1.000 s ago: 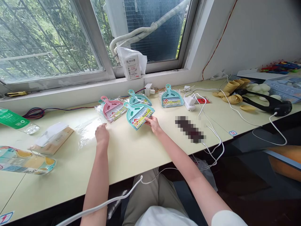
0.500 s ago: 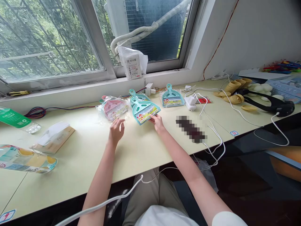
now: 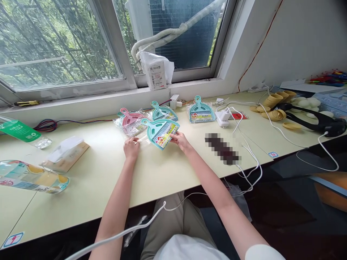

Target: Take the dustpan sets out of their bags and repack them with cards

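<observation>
My right hand (image 3: pixel 180 141) pinches the lower right edge of a teal mini dustpan and brush set (image 3: pixel 160 133) with a colourful label, tilted with its handle to the upper left. My left hand (image 3: pixel 131 147) is at the left, its fingers closed on the end of a clear plastic wrapper (image 3: pixel 143 138) that stretches toward this set. Behind are a pink dustpan set (image 3: pixel 132 121) in crinkled clear wrap, a second teal set (image 3: pixel 163 112) and a third teal set (image 3: pixel 201 111) farther right.
A tissue pack (image 3: pixel 66 153) and two plastic bottles, one green-labelled (image 3: pixel 20 130), lie at left. At right are a white charger (image 3: pixel 222 118) with cables, a pixelated dark object (image 3: pixel 222 149), tan cups (image 3: pixel 272 103) and a black headset strap (image 3: pixel 309 117). A boxed bag (image 3: pixel 157 74) stands on the sill.
The held dustpan set has moved left and toward me, away from the teal set behind it. My left hand has lowered and closed on the clear wrapper. The view has shifted slightly.
</observation>
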Tool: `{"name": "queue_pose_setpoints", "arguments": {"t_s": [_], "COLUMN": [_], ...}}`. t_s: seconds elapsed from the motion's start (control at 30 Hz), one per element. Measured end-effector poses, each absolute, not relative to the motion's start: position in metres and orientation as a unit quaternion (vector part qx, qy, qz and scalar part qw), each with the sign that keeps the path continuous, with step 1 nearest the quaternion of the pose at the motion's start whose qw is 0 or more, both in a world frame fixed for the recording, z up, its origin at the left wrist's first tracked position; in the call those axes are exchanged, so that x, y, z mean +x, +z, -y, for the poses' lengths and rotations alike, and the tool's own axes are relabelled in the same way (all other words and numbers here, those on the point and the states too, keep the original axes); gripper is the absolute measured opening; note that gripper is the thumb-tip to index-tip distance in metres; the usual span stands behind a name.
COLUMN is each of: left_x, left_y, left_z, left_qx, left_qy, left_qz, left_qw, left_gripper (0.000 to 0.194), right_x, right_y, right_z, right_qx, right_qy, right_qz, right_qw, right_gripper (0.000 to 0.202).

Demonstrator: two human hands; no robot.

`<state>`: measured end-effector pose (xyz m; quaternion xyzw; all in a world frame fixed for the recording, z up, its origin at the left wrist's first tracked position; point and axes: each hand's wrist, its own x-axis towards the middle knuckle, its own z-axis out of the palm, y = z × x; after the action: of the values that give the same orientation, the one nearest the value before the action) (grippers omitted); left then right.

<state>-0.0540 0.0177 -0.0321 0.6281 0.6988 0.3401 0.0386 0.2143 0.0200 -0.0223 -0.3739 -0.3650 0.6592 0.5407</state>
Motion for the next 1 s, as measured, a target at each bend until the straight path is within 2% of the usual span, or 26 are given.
{"name": "queue_pose_setpoints", "arguments": {"t_s": [0.2, 0.5, 0.73, 1.0], "left_x": [-0.062, -0.062, -0.050, -0.039], "left_y": [-0.031, -0.024, -0.024, -0.023], "left_z": [-0.022, -0.020, -0.016, -0.012], "left_qx": [0.575, 0.509, 0.587, 0.653], "left_qy": [0.457, 0.552, 0.547, 0.524], "left_qz": [-0.678, -0.660, -0.597, -0.546], "left_qw": [0.029, 0.004, 0.023, 0.029], "left_gripper": [0.020, 0.017, 0.020, 0.018], "right_x": [0.214, 0.226, 0.216, 0.205], "right_y": [-0.017, -0.016, -0.015, -0.026], "right_z": [-0.014, -0.019, -0.008, -0.014], "right_qx": [-0.386, -0.435, -0.381, -0.433], "right_qy": [0.687, 0.663, 0.688, 0.633], "right_qz": [0.436, 0.399, 0.475, 0.358], "right_qw": [0.434, 0.461, 0.395, 0.532], "right_gripper": [0.024, 0.017, 0.024, 0.015]}}
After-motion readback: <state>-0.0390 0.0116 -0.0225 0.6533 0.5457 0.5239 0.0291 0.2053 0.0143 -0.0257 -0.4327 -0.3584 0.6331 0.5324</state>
